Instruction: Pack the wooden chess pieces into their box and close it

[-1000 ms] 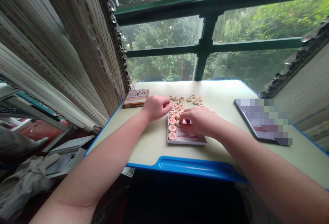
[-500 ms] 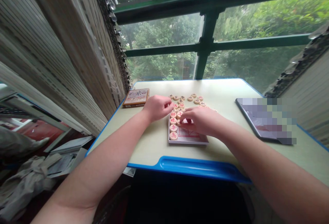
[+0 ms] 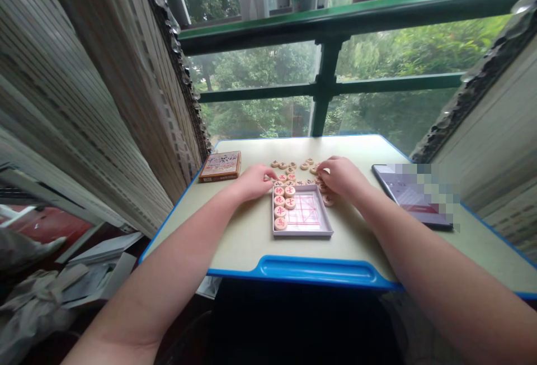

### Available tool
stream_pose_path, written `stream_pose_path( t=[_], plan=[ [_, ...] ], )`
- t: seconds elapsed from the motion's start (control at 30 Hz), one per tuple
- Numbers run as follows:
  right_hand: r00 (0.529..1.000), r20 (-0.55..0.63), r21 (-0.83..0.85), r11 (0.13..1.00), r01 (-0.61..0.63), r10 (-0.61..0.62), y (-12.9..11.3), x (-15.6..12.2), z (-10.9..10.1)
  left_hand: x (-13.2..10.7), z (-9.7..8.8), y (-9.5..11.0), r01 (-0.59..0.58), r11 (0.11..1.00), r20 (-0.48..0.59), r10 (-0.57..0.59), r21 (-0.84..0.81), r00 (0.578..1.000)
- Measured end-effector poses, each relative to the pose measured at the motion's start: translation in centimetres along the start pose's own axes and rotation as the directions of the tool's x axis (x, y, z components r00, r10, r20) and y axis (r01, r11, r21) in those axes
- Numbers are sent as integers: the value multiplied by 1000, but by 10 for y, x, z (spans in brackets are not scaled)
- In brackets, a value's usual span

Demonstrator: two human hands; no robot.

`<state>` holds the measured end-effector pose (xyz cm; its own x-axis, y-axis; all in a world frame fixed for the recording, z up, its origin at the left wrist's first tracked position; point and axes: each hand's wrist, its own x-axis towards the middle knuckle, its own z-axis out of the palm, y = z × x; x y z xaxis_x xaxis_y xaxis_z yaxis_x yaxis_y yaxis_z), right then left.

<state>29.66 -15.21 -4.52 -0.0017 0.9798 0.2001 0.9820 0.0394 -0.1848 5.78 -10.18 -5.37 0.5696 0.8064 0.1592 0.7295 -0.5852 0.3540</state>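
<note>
A shallow box tray [image 3: 302, 234] with a red-lined sheet inside stands on the table. Round wooden Chinese chess pieces with red characters [image 3: 279, 212] fill its left column, and two more sit beside them. My left hand [image 3: 255, 181] is at the tray's back left corner, fingers loosely bent and apart, with no piece visible in it. Beyond the tray's right side, my right hand [image 3: 339, 176] has its thumb and fingertips on a chess piece [image 3: 314, 169] among the loose ones. Several loose pieces [image 3: 290, 170] lie behind the tray, some partly hidden by my fingers.
A printed cardboard box [image 3: 220, 166] lies at the table's back left. On the right rests a tablet [image 3: 413, 197], partly blurred out. A blue pen groove [image 3: 319, 270] runs along the front edge. Curtains hang on both sides, and a green-framed window [image 3: 325, 83] stands behind.
My right hand has left the inside of the tray and moved back and right to the loose pieces. My left hand has shifted slightly. The view has tilted up a little.
</note>
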Motion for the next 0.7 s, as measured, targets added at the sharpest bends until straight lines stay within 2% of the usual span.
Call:
stream_pose_path(
  t=[0.13, 0.3, 0.47, 0.57, 0.7],
  plan=[
    [993, 10, 37, 992, -119, 118, 2, 1, 0, 1, -1, 1, 6, 998, -44, -9, -65, 999],
    [955, 74, 98, 951, -293, 286, 15, 6, -3, 4, 2, 0, -139, 980, -31, 136, -141, 990],
    [947, 131, 127, 943, -309, 292, 13, 3, -11, 8, 6, -6, -185, 965, 23, 193, -185, 981],
    [938, 213, 142, 942, -306, 272, 7, 1, -17, 7, 6, -6, -157, 978, 5, 159, -135, 987],
    [941, 194, 65, 954, -294, 277, 7, 1, -21, 4, 3, -5, -91, 994, -36, 89, -67, 995]
  ],
)
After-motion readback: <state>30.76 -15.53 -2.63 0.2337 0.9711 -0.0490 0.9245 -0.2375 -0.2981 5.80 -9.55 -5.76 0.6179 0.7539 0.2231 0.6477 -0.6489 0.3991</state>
